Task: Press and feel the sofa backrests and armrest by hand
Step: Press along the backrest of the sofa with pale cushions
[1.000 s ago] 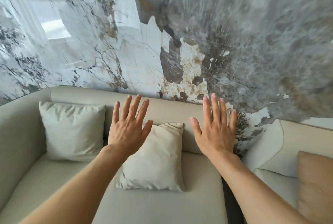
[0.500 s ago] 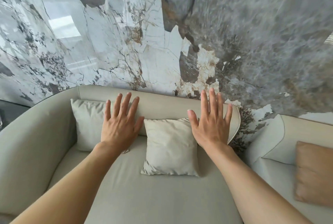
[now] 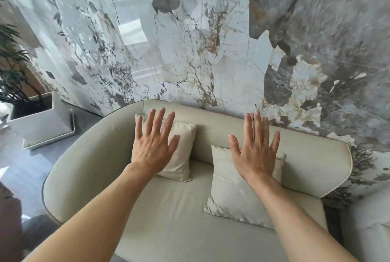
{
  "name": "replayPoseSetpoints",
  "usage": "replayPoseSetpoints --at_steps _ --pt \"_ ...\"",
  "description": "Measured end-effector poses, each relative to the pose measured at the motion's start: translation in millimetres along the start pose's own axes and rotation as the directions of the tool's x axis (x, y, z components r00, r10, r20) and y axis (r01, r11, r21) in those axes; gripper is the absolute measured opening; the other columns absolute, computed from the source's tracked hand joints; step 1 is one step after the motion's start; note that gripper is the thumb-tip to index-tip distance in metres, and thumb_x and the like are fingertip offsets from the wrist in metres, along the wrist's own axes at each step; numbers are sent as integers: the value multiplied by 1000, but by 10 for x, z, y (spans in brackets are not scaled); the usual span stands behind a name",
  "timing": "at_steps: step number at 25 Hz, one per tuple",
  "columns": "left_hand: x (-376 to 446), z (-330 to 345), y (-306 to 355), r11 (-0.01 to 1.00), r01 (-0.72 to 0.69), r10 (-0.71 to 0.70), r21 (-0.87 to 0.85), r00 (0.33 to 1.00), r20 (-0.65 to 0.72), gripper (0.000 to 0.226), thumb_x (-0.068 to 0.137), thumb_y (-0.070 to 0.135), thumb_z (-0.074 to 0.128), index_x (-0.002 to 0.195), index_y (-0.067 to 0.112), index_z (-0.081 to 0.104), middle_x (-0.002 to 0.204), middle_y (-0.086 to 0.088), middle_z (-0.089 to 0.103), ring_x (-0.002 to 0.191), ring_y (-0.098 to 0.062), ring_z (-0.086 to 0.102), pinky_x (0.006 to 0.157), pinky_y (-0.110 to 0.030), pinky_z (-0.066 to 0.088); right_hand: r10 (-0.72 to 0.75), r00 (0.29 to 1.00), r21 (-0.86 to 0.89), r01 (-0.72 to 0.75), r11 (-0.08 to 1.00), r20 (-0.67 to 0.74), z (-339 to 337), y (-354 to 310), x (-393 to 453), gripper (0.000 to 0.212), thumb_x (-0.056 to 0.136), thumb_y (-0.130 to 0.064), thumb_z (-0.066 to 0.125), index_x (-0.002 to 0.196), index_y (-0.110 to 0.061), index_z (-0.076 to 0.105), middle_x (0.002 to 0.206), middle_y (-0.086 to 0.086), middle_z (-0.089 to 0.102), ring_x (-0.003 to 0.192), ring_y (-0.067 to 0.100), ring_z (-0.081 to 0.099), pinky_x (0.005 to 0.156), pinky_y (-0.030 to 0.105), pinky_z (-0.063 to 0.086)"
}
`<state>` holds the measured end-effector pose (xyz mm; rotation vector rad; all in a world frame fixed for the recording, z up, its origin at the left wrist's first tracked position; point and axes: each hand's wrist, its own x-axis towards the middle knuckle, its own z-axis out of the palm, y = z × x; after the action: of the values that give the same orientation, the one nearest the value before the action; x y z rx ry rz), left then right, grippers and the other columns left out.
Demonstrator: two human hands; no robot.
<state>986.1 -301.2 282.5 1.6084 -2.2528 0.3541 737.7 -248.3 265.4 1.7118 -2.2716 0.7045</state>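
I see both arms stretched forward over a beige sofa point(image 3: 190, 230) that stands against a marble wall point(image 3: 211, 40). The left hand point(image 3: 153, 145) is flat, with the fingers spread apart, and it holds nothing; it is in front of the left cushion point(image 3: 181, 156) and its fingertips point(image 3: 161, 112) reach up in front of the backrest point(image 3: 217, 126). The right hand point(image 3: 256, 152) is the same, palm forward, fingers apart, empty, in front of the right cushion point(image 3: 230, 194) with its fingertips near the top edge of the backrest. From this view I cannot tell if the palms touch the fabric or are just before it; I see no dent under them. The backrest runs across the back of the sofa, behind the two cushions, and the curved armrest point(image 3: 84, 162) is on the left side, well apart from both hands. I judge that the step in hand is the approach to the backrest, so the pressing itself is only about to begin and the armrest is not yet done. The next move, I think, calls for bringing both palms onto the padding above or between the cushions, not onto the cushions, and then pushing in gently. A plant pot point(image 3: 42, 120) stands on the floor at the left.
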Motion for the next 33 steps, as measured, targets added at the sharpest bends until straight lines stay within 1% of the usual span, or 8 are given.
replayPoseSetpoints --at_steps 3,7,11,15,18,21,27,33 --pt "132 92 -330 1000 12 -12 -12 1000 -14 64 93 49 30 149 19 29 156 -11 30 146 -32 19 117 -57 10 -8 1000 -10 8 1000 7 184 -253 76 71 93 -57 20 153 -20 14 162 5 13 148 26 11 115 55 4" --pt "274 241 -896 999 -18 18 -46 1000 -15 64 93 49 31 149 18 29 155 -12 31 145 -33 20 117 -58 12 4 1000 -40 -4 999 -1 428 -786 123 71 93 -58 19 152 -19 16 162 6 16 148 26 13 114 55 5" --pt "373 349 -1583 995 -52 52 -81 999 -1 66 92 51 29 149 19 29 156 -12 30 145 -34 18 117 -57 10 41 999 -90 -43 995 -24 568 -1429 110 72 92 -59 20 152 -19 18 162 6 16 148 26 13 114 53 2" --pt "500 390 -2200 989 -94 96 -111 995 12 66 91 51 29 148 18 32 155 -13 32 145 -35 20 117 -57 9 103 994 -117 -107 987 -35 668 -2020 144 72 92 -59 18 152 -19 18 162 5 15 148 25 12 115 56 5" --pt "612 430 -2492 987 -107 109 -120 994 7 66 90 51 29 147 17 33 154 -13 34 144 -35 23 117 -56 9 118 992 -129 -123 984 -39 728 -2311 197 71 93 -58 21 152 -20 19 162 5 16 148 26 14 116 57 7" --pt "744 511 -2648 986 -115 117 -123 993 7 66 90 51 29 147 17 33 153 -13 34 143 -35 24 117 -54 8 127 991 -132 -131 982 -45 809 -2456 281 69 93 -56 25 152 -20 20 161 6 18 148 26 15 116 58 8" --pt "1011 638 -2658 989 -113 117 -91 993 34 66 91 51 29 148 18 33 155 -11 33 145 -33 22 118 -56 11 135 990 -92 -138 986 -42 1101 -2425 610 71 92 -58 24 152 -20 20 162 5 16 148 26 15 115 57 9" --pt "1377 903 -2694 996 -69 73 -53 994 78 64 96 50 36 152 23 20 160 -8 20 148 -29 7 119 -49 -5 109 994 -58 -108 992 18 1566 -2319 951 72 92 -61 21 152 -22 16 162 5 15 148 25 12 116 58 8"
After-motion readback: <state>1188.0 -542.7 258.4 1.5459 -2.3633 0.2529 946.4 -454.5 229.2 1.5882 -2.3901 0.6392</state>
